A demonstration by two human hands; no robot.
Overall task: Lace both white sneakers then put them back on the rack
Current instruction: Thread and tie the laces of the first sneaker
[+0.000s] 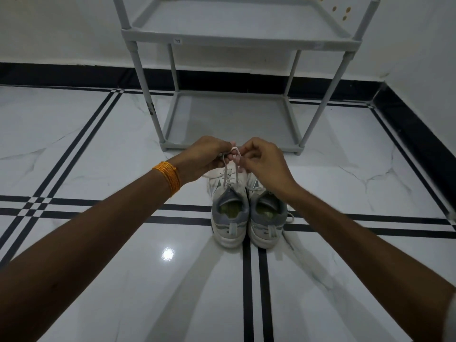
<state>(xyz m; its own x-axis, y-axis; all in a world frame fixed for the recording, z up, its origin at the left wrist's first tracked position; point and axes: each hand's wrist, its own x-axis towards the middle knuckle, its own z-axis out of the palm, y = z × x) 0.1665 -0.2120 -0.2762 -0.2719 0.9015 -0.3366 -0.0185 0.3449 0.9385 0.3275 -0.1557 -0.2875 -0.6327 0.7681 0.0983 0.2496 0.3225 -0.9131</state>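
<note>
Two white and grey sneakers stand side by side on the floor, heels toward me: the left sneaker (229, 218) and the right sneaker (267, 220). Both hands are above the left sneaker's toe end. My left hand (204, 156) and my right hand (265, 161) each pinch a strand of the left sneaker's lace (233, 166), which rises from the eyelets to my fingers. A loose lace end of the right sneaker (291, 217) lies on the floor beside it. The grey shoe rack (232, 141) stands just beyond my hands.
The rack has a low shelf (234, 119) and an upper shelf (237, 21), both bare, against a white wall. The floor is glossy white tile with black stripes. A black skirting runs along the walls, with a corner at the right.
</note>
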